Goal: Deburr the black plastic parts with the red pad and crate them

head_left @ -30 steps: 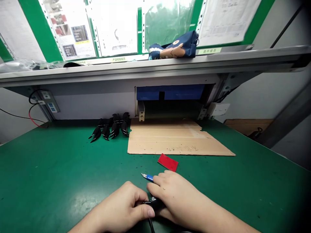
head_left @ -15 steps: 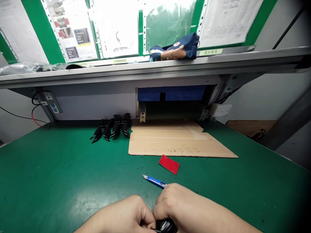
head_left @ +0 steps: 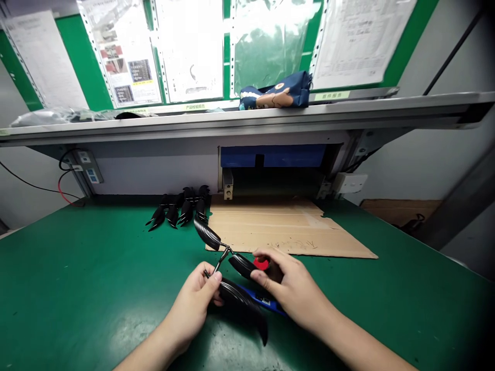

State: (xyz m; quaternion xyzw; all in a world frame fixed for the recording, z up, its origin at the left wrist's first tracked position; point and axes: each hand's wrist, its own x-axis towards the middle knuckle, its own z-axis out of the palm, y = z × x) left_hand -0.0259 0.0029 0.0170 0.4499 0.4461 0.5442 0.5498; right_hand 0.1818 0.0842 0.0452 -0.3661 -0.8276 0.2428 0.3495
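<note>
A torn cardboard sheet (head_left: 286, 229) lies on the green worktop (head_left: 77, 278). Just left of the cardboard sits a cluster of black curved parts (head_left: 180, 208); above it, a navy pouch (head_left: 276, 94) rests on the shelf (head_left: 348, 111).

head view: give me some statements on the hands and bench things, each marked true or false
1. Both hands hold one black part with several curved blades. True: the left hand pinches it near the hub, and the right hand grips a blade of the black bladed part.
2. A blue-handled knife lies on the cardboard sheet. False: it lies on the green mat, under the right hand.
3. More black parts sit at the back of the mat, left of the cardboard sheet. True.
4. The navy pouch rests on the green mat. False: it lies on the shelf above.
</note>
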